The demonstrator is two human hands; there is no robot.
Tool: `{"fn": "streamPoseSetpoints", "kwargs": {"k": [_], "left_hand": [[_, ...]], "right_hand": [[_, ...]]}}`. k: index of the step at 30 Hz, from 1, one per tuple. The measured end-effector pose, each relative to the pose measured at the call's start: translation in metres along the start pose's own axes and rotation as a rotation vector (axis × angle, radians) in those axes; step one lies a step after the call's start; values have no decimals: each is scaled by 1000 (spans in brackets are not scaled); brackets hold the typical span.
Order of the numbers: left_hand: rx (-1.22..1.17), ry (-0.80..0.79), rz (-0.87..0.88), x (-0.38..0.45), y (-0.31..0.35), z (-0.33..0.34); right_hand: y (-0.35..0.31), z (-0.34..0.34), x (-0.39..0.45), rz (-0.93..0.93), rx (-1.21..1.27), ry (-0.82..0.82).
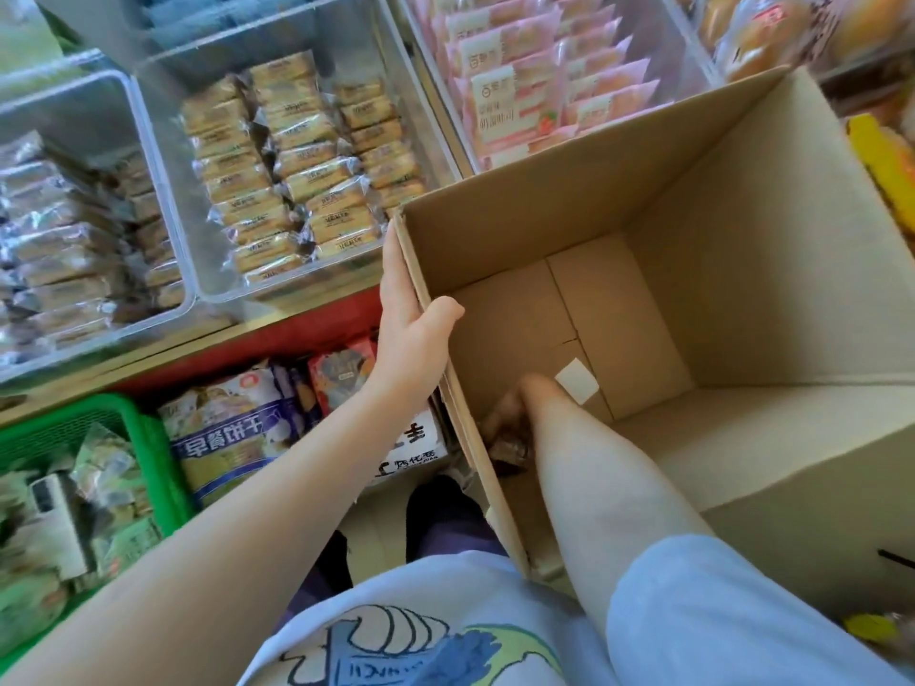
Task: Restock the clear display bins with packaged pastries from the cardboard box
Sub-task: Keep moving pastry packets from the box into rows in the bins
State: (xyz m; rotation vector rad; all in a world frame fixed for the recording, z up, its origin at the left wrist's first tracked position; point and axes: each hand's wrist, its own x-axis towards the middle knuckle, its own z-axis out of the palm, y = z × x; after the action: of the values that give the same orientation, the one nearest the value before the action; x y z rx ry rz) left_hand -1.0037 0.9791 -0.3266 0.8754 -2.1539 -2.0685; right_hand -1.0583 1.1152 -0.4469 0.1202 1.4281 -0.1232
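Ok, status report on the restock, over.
Left hand grips box wall. Right hand deep in box, on dark packets; grip unclear. Box nearly empty. Nothing in the way.

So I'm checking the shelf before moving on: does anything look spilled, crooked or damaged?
Nothing stands out. The middle clear bin holds neat rows of packaged pastries. The left hand steadies the cardboard box, and the right hand reaches its nearly empty bottom.

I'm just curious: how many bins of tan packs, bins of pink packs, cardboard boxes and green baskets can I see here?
bin of tan packs: 1
bin of pink packs: 1
cardboard box: 1
green basket: 1
Total: 4
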Motion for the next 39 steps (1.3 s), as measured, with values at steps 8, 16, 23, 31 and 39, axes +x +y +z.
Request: {"fn": "streamPoseSetpoints", "kwargs": {"k": [8,16,23,31,39], "left_hand": [[20,-77,-94,0,13,-14],[-119,-80,18,-26,82,-112],[-111,130,98,-44,66,-299],[-11,230,0,-48,-14,-553],[113,383,-147,12,-85,-720]], "right_hand": [[-2,-41,-147,-925,1145,37],[-80,19,-209,-1295,914,-110],[-233,125,-211,-1262,453,122],[-439,271,-181,-1108,-88,614],[-613,321,-145,-1045,13,1045]]}}
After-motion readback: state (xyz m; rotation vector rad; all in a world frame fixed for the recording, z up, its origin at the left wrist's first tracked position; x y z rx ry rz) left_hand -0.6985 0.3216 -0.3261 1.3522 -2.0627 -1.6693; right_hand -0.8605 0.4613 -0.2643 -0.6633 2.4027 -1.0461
